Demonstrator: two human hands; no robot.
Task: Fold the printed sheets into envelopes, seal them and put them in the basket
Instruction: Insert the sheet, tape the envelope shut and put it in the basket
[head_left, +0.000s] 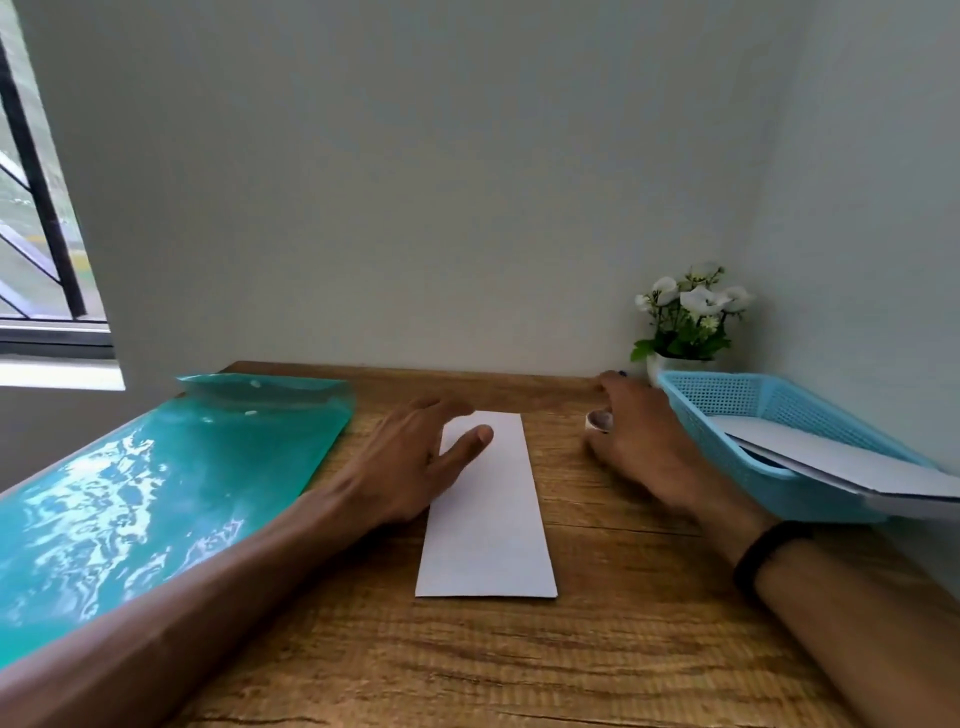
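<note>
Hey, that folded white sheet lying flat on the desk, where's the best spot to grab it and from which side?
Probably the near short edge of the folded sheet, from the person's side. It lies flat on the wooden desk with that end bare, so a thumb could slide under there. The left hand rests on the far end, and the right hand is at a small white roll.
</note>
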